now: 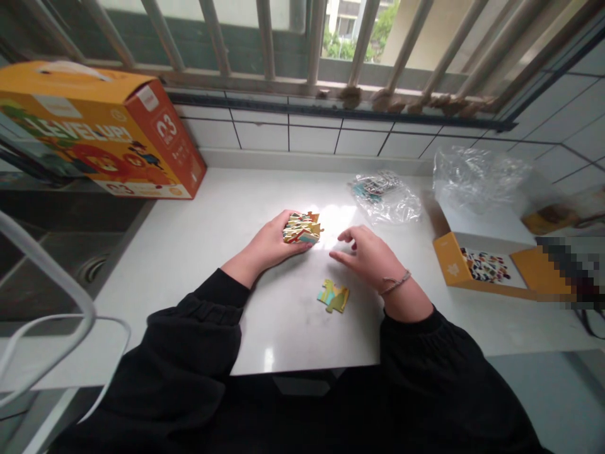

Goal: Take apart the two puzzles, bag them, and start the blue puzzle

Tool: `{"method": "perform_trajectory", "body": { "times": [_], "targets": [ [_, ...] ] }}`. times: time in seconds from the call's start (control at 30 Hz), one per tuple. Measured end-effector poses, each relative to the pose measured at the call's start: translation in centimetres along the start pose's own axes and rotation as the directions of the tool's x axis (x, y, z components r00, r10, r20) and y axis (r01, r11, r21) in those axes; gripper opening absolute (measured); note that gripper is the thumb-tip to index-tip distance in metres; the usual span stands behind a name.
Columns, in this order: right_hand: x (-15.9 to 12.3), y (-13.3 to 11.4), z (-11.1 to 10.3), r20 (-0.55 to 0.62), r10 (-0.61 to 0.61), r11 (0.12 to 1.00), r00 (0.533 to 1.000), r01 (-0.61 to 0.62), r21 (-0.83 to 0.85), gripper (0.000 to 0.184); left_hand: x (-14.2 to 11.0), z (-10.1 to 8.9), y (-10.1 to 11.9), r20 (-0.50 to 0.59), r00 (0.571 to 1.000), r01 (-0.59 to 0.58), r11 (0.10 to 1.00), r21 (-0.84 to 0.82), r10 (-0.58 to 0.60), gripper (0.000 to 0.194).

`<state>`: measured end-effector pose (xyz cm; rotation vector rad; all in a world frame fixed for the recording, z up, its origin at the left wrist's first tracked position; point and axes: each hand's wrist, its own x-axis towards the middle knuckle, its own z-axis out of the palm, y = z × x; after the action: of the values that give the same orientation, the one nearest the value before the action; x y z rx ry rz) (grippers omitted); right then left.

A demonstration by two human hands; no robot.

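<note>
One pile of colourful cardboard puzzle pieces (302, 228) was clamped in the grip of the left hand (271, 243), over the glossy white worktop (293, 334). Near it, the right hand (367, 257) had its grip apart. One green-and-yellow puzzle piece (334, 297) lay flat between the forearms.
</note>
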<state>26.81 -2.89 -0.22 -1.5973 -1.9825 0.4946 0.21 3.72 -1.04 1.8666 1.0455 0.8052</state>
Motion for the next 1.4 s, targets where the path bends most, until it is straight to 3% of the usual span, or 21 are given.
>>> {"method": "perform_trajectory", "body": {
  "times": [0.1,0.17,0.3,0.43,0.53,0.67,0.77,0.83,0.9,0.97,1.03,1.13,1.27,1.4],
  "targets": [
    [-4.0,-0.7,-1.0,0.178,-0.081,0.995,0.981,0.092,-0.050,0.044,0.0,-0.1,-0.2,0.003,1.000,0.020,1.000,0.006,-0.020,0.066],
    [-6.2,-1.4,-0.9,0.200,-0.085,0.994,0.976,0.096,-0.048,0.054,0.0,-0.2,-0.2,0.010,1.000,0.026,1.000,0.013,-0.026,0.068],
    [-7.6,-2.1,-0.6,0.221,-0.048,0.999,0.974,0.053,-0.014,0.046,-0.1,-0.2,-0.4,0.024,0.999,0.025,1.000,0.017,-0.026,0.072],
    [-6.3,-2.2,-0.9,0.296,-0.015,0.997,0.955,-0.007,0.071,0.048,-0.1,-0.3,-0.8,0.048,0.999,0.020,1.000,0.002,-0.020,0.080],
    [-4.4,-2.2,-0.8,0.312,-0.035,0.981,0.949,-0.027,0.191,0.033,0.1,-0.3,-1.0,0.072,0.997,0.006,1.000,-0.031,-0.003,0.085],
    [-0.8,-1.5,0.8,0.062,-0.071,0.979,0.996,0.057,0.196,0.026,0.4,-0.4,-1.2,0.095,0.995,-0.013,1.000,0.002,0.012,0.083],
    [1.4,-0.8,2.6,-0.103,-0.116,0.979,0.988,0.131,0.155,0.032,0.4,-0.6,-1.0,0.089,0.996,-0.016,0.999,0.052,0.012,0.080],
    [2.4,-0.3,3.6,-0.181,-0.120,0.978,0.976,0.148,0.150,0.042,0.4,-0.6,-0.9,0.084,0.996,-0.018,0.998,0.061,0.013,0.080],
    [3.2,0.2,4.5,-0.213,-0.116,0.974,0.970,0.153,0.168,0.069,0.5,-0.5,-0.8,0.079,0.997,-0.023,0.998,0.060,0.018,0.081],
    [3.8,0.4,5.0,-0.178,-0.139,0.964,0.974,0.174,0.200,0.098,0.5,-0.3,-0.8,0.081,0.996,-0.037,0.997,0.062,0.031,0.082],
    [4.4,0.4,5.4,-0.100,-0.173,0.949,0.980,0.193,0.250,0.110,0.6,0.1,-0.6,0.078,0.995,-0.064,0.996,0.064,0.059,0.083],
    [5.2,-0.2,5.7,-0.013,-0.192,0.924,0.981,0.185,0.333,0.102,0.6,0.7,-0.3,0.033,0.996,-0.078,0.997,0.006,0.078,0.082],
    [5.5,-1.0,5.6,-0.028,-0.178,0.910,0.984,0.175,0.377,0.086,0.5,1.2,0.0,-0.035,0.999,-0.023,0.996,-0.091,0.020,0.084],
    [5.2,-0.6,5.0,-0.030,-0.199,0.910,0.980,0.196,0.365,0.098,0.5,1.1,-0.5,-0.044,0.999,-0.013,0.996,-0.092,0.009,0.090]
  ]
}}
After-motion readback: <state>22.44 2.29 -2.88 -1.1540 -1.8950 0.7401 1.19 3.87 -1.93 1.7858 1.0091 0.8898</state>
